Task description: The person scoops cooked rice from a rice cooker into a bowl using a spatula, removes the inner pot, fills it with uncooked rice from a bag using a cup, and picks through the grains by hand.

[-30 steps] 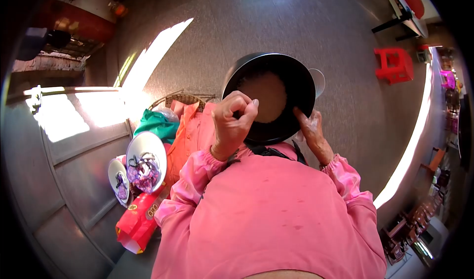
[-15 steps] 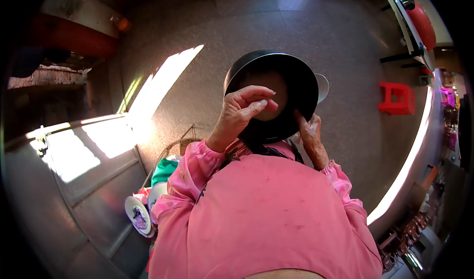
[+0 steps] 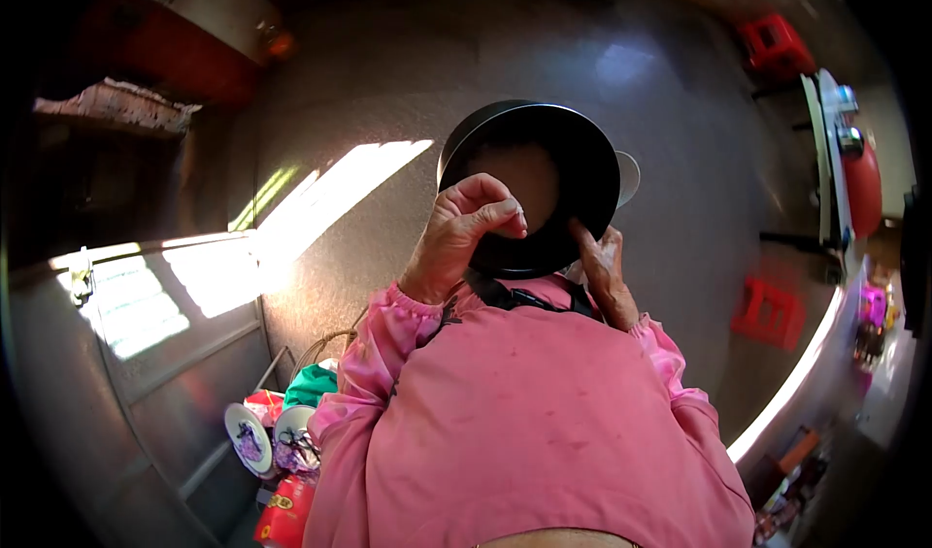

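Note:
A deep black pot (image 3: pixel 594 184) is in front of my pink-sleeved body, tilted so that its inside shows. A flat pale-brown layer (image 3: pixel 529 174) covers its bottom; I cannot tell what it is. My left hand (image 3: pixel 466 223) is over the near left part of the opening, fingers curled and thumb pressed to the fingertips. A small whitish bit shows at those tips, too small to name. My right hand (image 3: pixel 607 266) grips the pot's near right rim, thumb inside and fingers outside. A pale rounded thing (image 3: pixel 630 178) sticks out beyond the pot's right side, mostly hidden.
Red stools (image 3: pixel 769 313) stand on the floor at the right, near a table (image 3: pixel 825 160). At my lower left are white round lids or plates (image 3: pixel 249 441), a green cloth or bag (image 3: pixel 311 385) and a red package (image 3: pixel 287 514). A metal door (image 3: pixel 155 393) is at the left.
The fingers of my left hand have closed into a tighter pinch and tipped down toward the pot. The view has turned slightly. My right hand keeps its hold on the rim.

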The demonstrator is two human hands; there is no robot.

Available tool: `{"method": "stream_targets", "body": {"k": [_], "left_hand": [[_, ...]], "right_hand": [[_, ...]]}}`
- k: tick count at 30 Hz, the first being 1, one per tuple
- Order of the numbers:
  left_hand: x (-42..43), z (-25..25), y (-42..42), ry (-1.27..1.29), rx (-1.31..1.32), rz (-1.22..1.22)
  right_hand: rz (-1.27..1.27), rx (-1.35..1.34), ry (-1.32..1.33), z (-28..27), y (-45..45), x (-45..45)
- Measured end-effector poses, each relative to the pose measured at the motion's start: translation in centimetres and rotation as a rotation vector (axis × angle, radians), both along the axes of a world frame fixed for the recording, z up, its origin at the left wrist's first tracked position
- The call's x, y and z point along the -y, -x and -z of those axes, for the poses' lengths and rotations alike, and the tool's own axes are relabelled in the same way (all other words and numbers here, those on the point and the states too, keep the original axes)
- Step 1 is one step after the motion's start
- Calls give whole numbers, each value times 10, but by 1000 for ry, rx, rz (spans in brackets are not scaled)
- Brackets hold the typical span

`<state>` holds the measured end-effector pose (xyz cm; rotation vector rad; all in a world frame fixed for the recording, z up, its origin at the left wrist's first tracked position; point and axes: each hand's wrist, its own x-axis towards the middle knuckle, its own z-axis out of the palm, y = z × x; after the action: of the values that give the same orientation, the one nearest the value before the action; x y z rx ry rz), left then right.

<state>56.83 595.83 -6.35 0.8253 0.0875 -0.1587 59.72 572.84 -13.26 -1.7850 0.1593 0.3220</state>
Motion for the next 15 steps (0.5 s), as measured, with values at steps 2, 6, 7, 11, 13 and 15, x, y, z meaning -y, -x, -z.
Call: {"method": "stream_targets", "body": {"k": [2, 6, 7, 11, 13, 15], "left_hand": [[-13, 0, -23, -42, -5, -93], [-44, -5, -52, -132, -92, -271], [-51, -3, -57, -127, -116, -301], [-78, 17, -82, -170, -148, -339], [-102, 23, -93, -222, -132, -367], [-132, 29, -112, -220, -138, -409]], "right_hand": [[-78, 34, 78, -2, -41, -13], [-305, -51, 165, -4, -127, -53], [-357, -34, 165, -10, -142, -69], [-492, -30, 246, -2, -184, -116], [-510, -49, 283, 7, -200, -143], [-482, -32, 226, 22, -219, -175]]}}
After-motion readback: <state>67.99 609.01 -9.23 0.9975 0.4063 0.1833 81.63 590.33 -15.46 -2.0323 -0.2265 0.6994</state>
